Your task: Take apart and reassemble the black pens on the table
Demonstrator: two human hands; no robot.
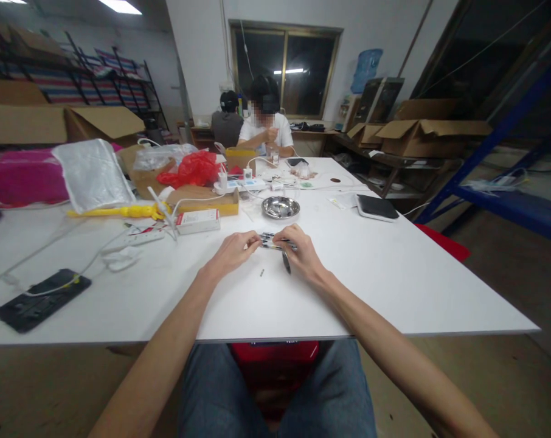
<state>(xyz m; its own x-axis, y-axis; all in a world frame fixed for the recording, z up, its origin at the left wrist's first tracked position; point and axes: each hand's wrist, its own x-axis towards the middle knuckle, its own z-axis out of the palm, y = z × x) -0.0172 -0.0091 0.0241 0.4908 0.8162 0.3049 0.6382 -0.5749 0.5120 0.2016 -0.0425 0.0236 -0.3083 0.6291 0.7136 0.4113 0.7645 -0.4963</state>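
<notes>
My left hand point(235, 250) is closed, thumb and fingers pinched at the left end of some slim black-and-silver pieces point(267, 239). Over their right end, my right hand point(303, 250) is closed too, with its fingertips on the same pieces. Their exact kind is too small to make out, and the fingers hide parts of them. A dark rounded piece point(286, 263) shows just under my right hand; whether it is held or lies on the table, I cannot tell. One tiny dark bit point(262, 272) lies on the white tabletop nearer to me. Beyond my hands stands a shiny metal bowl point(280, 208) with small items inside.
A white-and-red box point(197, 221), a yellow tool point(129, 212), a power strip point(136, 238) and cables lie to the left. Nearer is a black phone-like panel point(42, 299). A black-and-white device point(377, 207) sits at right. A person point(266, 125) sits across the table.
</notes>
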